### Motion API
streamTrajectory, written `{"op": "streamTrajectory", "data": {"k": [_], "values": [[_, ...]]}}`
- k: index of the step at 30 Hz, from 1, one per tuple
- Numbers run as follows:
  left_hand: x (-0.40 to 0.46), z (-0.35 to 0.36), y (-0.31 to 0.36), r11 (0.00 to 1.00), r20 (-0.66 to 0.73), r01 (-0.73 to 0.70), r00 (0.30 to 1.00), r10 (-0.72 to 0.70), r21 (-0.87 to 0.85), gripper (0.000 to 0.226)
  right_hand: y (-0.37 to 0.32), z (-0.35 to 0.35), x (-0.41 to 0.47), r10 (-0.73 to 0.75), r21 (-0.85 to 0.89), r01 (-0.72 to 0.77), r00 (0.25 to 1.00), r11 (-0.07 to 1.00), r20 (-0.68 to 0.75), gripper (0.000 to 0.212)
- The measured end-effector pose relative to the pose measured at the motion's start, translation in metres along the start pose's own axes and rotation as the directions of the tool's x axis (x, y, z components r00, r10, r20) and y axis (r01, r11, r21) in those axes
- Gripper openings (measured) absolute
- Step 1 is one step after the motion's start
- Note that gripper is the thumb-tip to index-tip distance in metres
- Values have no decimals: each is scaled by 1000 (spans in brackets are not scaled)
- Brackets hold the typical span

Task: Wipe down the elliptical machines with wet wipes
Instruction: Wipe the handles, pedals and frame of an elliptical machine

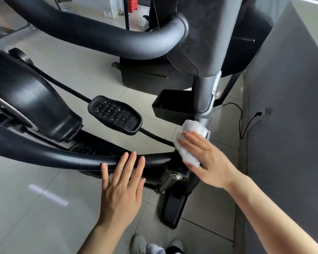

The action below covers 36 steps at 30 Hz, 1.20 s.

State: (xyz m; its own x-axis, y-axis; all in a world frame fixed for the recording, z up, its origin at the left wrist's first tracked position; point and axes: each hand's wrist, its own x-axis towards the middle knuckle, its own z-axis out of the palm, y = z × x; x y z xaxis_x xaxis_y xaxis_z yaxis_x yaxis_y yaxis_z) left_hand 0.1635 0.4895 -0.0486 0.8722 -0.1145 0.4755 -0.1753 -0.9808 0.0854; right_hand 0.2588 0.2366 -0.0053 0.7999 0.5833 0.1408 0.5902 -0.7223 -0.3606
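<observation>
Black and grey metal makes up the elliptical machine [35, 99], which fills most of the view from nine o'clock to one o'clock. Its grey upright post [203, 99] stands at about two o'clock from the picture's middle, and its long axis runs from top to bottom, leaning a little. A black curved bar [62, 158] crosses the lower part of the view, and a black pedal [116, 115] lies near the middle.

Right hand [207, 160] is at the foot of this post, at about four o'clock. Its fingers are straight and spread, and they press the white wet wipe [191, 142] flat against the lower end of the post and the joint there. The wipe lies under the fingers, and its upper part is wrapped on the post at twelve o'clock from the fingertips.

Left hand [121, 187] is at six o'clock. It holds nothing; its straight fingers rest on the curved bar, and I think it only steadies the body.

So the right hand is the nearer one to the post. The unwiped length of the post goes upward from the wipe, so the coming stroke, as I judge it, must follow this axis up toward twelve o'clock.
</observation>
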Motion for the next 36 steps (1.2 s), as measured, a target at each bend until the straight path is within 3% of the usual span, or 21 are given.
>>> {"op": "streamTrajectory", "data": {"k": [3,6,8,11,14,18,20,22,26,28,32,36], "values": [[1,1,-3,997,-44,-24,999,21,-71,48,-53,19,1,-11,-85,12,1000,996,9,75],[-7,-1,-12,985,-138,-74,989,53,-154,39,-98,38,18,84,-142,-82,997,986,3,90],[-16,-6,-22,991,-220,-42,975,13,-130,34,-117,49,38,41,-72,-42,999,997,-15,74],[-24,-15,-32,995,-330,94,941,-78,34,28,-120,56,54,-150,-31,149,989,988,-21,47],[-26,-21,-40,974,-409,190,904,-123,127,31,-84,34,51,-129,-168,142,988,975,89,48],[-24,-21,-42,968,-411,226,897,-163,108,37,-55,13,40,-53,-299,47,999,953,-11,35],[-25,-22,-37,961,-401,269,888,-224,58,36,-59,20,44,-98,-305,74,993,949,-64,28],[-29,-27,-33,944,-407,330,863,-301,4,35,-69,34,46,-170,-335,123,979,934,-115,39],[-42,-42,-32,909,-415,416,822,-389,-28,35,-104,66,57,-329,-157,292,877,944,-350,44],[-46,-58,-33,895,-416,442,806,-422,-51,37,-137,76,78,-350,-70,351,855,934,-382,51],[-46,-98,-36,863,-451,482,743,-495,-153,40,-217,67,120,-248,165,364,841,917,-481,37],[-37,-134,-44,862,-481,454,717,-504,-227,44,-272,22,140,-104,460,486,763,743,-638,41]]}}
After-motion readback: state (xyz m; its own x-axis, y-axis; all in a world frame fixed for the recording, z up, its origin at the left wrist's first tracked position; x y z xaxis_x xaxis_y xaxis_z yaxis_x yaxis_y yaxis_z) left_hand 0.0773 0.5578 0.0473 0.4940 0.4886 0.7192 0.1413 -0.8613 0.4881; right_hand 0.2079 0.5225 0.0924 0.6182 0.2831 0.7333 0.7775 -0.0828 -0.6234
